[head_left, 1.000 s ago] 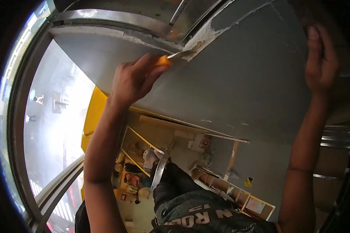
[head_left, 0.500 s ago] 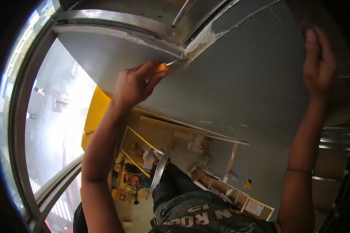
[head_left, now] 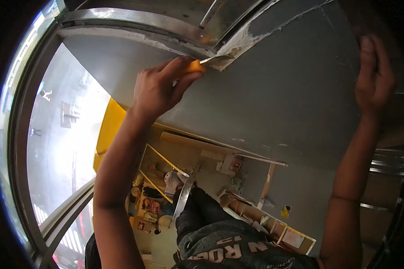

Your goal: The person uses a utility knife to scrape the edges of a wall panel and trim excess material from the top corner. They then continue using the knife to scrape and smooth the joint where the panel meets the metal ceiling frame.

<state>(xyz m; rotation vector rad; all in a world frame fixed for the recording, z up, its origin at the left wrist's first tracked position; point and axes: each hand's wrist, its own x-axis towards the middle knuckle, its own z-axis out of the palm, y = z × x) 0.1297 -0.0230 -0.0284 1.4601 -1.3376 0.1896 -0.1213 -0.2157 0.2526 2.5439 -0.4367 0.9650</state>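
Observation:
My left hand (head_left: pixel 166 85) is wrapped round the orange handle of a putty knife (head_left: pixel 195 67). Its metal blade lies against the corner where the grey wall panel (head_left: pixel 274 94) meets the metal frame (head_left: pixel 134 19). Whitish, rough filler (head_left: pixel 238 45) covers that corner and runs along the seams. My right hand (head_left: pixel 373 76) is raised at the right edge of the panel, its fingers stretched upward and resting near the dark edge.
Far below are a ladder with yellow rails (head_left: pixel 159 159), a wooden shelf unit (head_left: pixel 278 226), a cardboard box (head_left: pixel 231 164) and assorted items on the floor. A bright window (head_left: pixel 58 134) stands at the left, beside a yellow panel (head_left: pixel 110 127).
My left hand has moved up and right with the putty knife, and the blade now lies further over the filler in the corner. My right hand has shifted slightly right in view.

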